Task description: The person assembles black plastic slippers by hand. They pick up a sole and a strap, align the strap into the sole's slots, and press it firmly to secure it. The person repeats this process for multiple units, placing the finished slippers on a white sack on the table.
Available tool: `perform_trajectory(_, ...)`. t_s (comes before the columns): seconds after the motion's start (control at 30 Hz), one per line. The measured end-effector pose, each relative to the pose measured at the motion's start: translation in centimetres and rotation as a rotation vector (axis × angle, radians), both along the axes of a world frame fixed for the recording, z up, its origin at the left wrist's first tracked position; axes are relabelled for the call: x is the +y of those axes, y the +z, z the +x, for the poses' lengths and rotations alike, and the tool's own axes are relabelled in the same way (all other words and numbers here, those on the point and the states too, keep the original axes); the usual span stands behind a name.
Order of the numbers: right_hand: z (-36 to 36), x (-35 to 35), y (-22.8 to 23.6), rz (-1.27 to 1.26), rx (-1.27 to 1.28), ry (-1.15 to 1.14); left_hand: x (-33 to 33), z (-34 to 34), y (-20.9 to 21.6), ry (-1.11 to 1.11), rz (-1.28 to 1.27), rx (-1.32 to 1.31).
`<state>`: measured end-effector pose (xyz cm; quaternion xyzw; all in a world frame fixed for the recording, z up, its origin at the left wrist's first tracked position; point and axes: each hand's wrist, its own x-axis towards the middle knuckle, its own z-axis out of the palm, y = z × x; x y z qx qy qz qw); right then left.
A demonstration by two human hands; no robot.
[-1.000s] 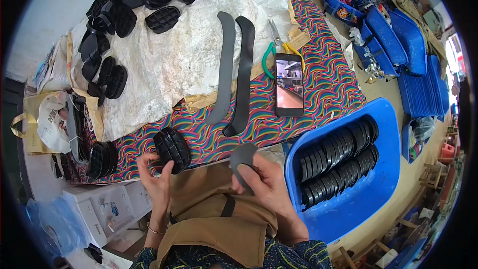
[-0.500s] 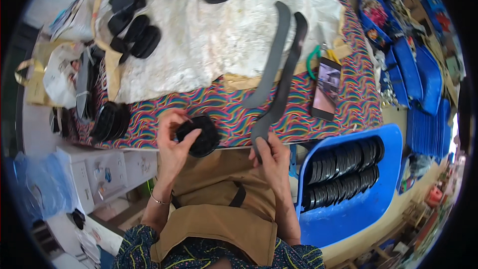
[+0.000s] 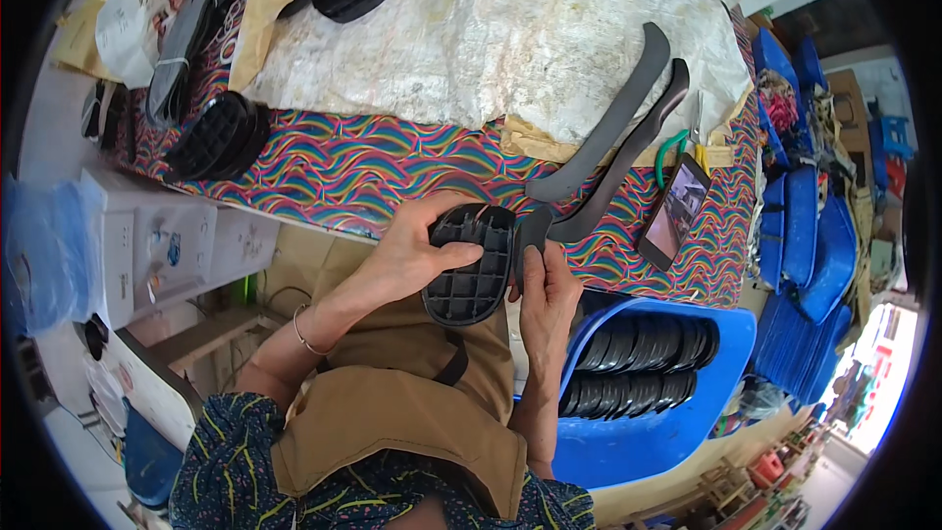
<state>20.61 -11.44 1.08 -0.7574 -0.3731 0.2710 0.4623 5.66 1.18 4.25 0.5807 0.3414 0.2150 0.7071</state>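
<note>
Head view: at centre frame, the left hand [image 3: 412, 253] clamped the black ribbed pad [image 3: 471, 263] steady, so the right hand [image 3: 546, 294] could pinch a grey strip [image 3: 531, 234] against its edge.

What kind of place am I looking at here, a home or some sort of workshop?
Most likely a small assembly workshop. Stacks of identical black ribbed parts lie on the cloth-covered table, a blue tub holds rows more, and the left hand holds one such oval part.
</note>
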Motion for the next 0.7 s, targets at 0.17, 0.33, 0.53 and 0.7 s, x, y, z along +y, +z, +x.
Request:
perform_trajectory(0.17,-0.3,-0.2,0.4,-0.055,0.013,-0.001,-0.3,0.6,0.4,-0.028,-0.107,0.034)
perform_trajectory(0.33,-0.7,-0.2,0.5,-0.009,-0.038,-0.014,-0.5,0.9,0.1,-0.041,-0.072,0.022)
perform_trajectory(0.53,-0.7,-0.3,0.7,0.002,-0.034,0.012,-0.4,1.2,0.1,-0.056,-0.012,0.046)
perform_trajectory(0.7,-0.7,-0.4,0.3,0.025,-0.084,0.014,-0.1,1.2,0.0,-0.115,-0.058,0.125)
